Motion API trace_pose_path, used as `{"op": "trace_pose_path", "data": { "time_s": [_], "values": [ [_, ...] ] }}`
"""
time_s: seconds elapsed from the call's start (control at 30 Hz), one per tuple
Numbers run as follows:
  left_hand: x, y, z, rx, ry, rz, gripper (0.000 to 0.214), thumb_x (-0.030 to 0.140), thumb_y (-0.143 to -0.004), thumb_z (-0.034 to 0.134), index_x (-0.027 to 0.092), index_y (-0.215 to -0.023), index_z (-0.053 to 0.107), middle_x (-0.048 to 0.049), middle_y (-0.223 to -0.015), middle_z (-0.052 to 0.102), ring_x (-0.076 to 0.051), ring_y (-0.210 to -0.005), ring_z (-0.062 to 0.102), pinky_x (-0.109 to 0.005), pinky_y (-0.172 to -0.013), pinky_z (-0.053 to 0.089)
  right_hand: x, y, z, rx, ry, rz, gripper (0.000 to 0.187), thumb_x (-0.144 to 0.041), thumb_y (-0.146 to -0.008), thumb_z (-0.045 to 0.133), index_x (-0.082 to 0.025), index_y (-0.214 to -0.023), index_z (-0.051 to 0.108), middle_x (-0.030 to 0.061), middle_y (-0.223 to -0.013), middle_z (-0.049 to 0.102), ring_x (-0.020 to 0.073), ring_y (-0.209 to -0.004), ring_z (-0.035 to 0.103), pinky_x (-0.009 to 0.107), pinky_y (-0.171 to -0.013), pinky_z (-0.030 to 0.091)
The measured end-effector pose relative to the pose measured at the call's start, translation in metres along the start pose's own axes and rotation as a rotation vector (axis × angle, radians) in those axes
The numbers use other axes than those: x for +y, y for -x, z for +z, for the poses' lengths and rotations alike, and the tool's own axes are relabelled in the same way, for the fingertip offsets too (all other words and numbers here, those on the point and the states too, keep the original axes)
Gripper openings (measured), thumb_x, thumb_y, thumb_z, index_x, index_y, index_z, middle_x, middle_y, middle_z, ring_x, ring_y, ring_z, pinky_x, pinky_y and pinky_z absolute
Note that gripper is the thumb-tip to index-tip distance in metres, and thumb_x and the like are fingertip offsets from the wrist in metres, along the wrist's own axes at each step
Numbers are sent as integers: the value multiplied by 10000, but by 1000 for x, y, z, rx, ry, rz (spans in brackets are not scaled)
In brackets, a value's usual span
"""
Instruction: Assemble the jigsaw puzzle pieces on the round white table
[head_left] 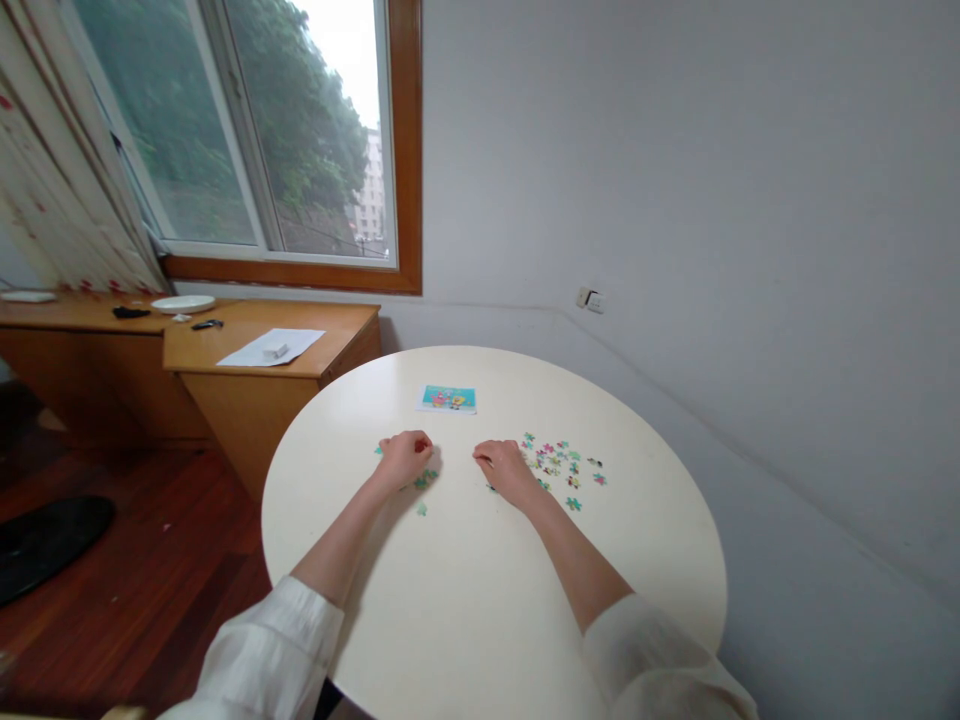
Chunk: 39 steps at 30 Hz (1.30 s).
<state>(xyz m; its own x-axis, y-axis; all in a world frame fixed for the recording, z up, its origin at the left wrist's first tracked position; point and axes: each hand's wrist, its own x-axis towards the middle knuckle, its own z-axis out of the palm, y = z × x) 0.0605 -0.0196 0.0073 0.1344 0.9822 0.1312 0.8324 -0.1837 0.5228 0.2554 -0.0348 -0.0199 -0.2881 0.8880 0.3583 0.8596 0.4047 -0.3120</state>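
Both my hands rest on a round white table [465, 600]. My left hand [405, 458] is curled with its fingers closed over a few green puzzle pieces [426, 480]; what it grips is hidden. My right hand [507, 468] lies knuckles up with fingers curled at the left edge of a scatter of several small coloured puzzle pieces [562, 465]. One loose green piece [421, 509] lies below my left hand. A small blue picture card [448, 399] lies farther back on the table.
A wooden desk [247, 375] stands at the left under the window, holding a sheet of paper [271, 347], a white plate [182, 303] and small dark items. Grey walls close in behind and to the right. A dark round object [45, 540] lies on the wooden floor.
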Motion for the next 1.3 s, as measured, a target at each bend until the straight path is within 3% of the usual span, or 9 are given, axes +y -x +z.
{"op": "trace_pose_path", "data": {
  "time_s": [0.2,0.43,0.73,0.97,1.1,1.3],
  "values": [
    [-1,0,3,21,7,31,208,224,-730,440,182,-745,644,-25,-714,662,-182,-723,584,-358,-810,323,-3,0,-1,-29,-27,-4,178,-129,-793,486,-180,-784,656,34,-854,679,141,-827,590,273,-828,362],
    [0,1,4,36,52,54,200,206,-729,444,175,-737,641,-19,-689,653,-165,-693,579,-312,-762,360,-5,3,3,-6,44,97,242,-195,-803,509,-173,-1025,603,72,-1062,604,183,-995,517,302,-857,345],
    [-4,-1,13,32,217,176,194,182,-709,446,147,-727,636,-32,-679,639,-136,-625,548,-232,-601,393,-6,2,-1,-62,168,25,213,-195,-850,431,-196,-878,642,55,-953,635,176,-917,532,312,-800,298],
    [-3,0,13,21,274,198,200,216,-726,447,142,-735,633,-29,-661,627,-134,-612,537,-229,-581,395,-9,1,-4,76,134,37,242,-177,-867,379,-182,-810,614,68,-886,645,182,-881,528,331,-820,272],
    [1,3,15,-12,284,253,200,260,-722,486,139,-752,642,-27,-672,623,-123,-607,518,-222,-586,388,-17,1,-5,163,-2,86,215,-184,-850,398,-179,-781,601,58,-855,637,178,-859,532,327,-812,299],
    [12,9,17,-67,260,291,201,298,-690,549,134,-741,653,-27,-683,628,-122,-627,511,-220,-602,379,-31,0,-1,220,-392,175,187,-218,-790,448,-172,-703,607,34,-757,643,154,-759,568,279,-734,390]
  ]
}}
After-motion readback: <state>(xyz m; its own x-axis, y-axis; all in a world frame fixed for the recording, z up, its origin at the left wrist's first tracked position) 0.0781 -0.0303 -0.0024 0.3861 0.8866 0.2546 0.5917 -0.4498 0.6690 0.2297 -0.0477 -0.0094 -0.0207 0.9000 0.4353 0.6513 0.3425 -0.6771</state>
